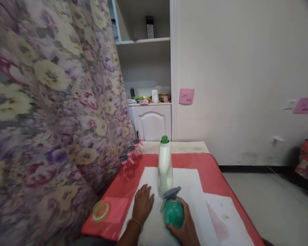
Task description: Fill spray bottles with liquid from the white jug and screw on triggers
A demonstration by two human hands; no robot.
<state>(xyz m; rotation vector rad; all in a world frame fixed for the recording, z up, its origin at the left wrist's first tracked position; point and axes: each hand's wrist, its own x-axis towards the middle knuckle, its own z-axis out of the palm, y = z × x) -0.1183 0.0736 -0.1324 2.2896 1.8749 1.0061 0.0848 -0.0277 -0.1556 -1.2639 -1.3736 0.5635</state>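
Note:
My right hand (186,223) is wrapped round a green spray bottle (174,213) with a grey trigger head, near the front of the table. Palm down on the white sheet (192,179), my left hand (143,202) lies with its fingers stretched out and nothing in it. Just beyond both hands a pale detergent bottle (164,167) stands upright, with a green piece in its mouth. Several clear pink spray bottles (127,171) with grey and pink heads line the table's left side.
A round yellowish lid or dish (101,210) sits on a pink paper (118,208) at the left front. A stained white sheet (227,215) covers the right corner. A floral curtain (53,112) hangs close along the left; a white cabinet (154,121) stands behind.

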